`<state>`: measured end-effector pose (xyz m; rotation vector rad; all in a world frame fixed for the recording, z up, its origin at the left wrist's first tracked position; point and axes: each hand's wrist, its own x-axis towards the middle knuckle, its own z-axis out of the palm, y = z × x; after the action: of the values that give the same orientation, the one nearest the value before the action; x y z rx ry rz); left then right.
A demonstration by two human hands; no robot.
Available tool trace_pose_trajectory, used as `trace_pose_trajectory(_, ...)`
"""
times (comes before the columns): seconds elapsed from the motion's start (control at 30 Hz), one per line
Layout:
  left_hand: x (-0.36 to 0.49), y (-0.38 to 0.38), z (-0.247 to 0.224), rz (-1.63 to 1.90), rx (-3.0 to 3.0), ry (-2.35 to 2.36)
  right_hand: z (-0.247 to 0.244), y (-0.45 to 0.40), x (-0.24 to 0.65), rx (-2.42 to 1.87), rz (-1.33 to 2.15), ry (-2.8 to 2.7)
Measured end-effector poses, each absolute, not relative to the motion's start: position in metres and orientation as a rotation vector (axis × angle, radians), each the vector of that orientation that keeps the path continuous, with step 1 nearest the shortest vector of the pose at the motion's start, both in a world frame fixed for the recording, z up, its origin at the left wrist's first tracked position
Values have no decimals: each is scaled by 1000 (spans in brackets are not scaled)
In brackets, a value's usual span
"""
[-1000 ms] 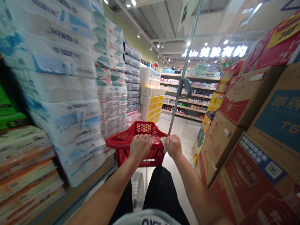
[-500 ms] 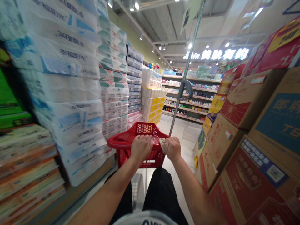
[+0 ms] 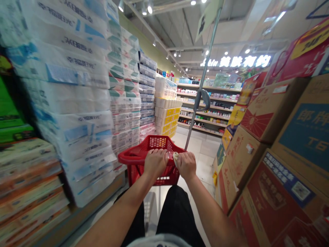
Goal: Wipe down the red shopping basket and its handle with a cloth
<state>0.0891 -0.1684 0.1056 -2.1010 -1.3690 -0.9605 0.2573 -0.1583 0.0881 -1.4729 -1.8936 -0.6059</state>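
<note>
Clasping the red perforated plastic basket [image 3: 131,157] by its rim, bare left hand [image 3: 156,162] and bare right hand [image 3: 186,164] curl closed

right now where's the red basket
In the head view, the red basket is just below centre, with the left hand and right hand on its near bar, right of the stacked paper packs.

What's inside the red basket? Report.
Inside the red basket, its holed far wall shows; the near edge, left hand and right hand hide the bottom and anything there.
</note>
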Motion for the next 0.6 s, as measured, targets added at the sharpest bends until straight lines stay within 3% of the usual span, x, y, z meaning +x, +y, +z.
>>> trace_pose_trajectory(0.2, 93, -165, 105, -964, -2101, -1384, 116, -133, 260, -1691, -412, -2242)
trace_pose_trajectory(0.43, 98, -162, 105, -984, -2088, -1378, 96, -147, 255, -1610, -538, -1910)
trace_pose_trajectory(0.6, 101, -162, 105, -974, -2076, -1400, 112, -131, 250, -1762, -337, -2164)
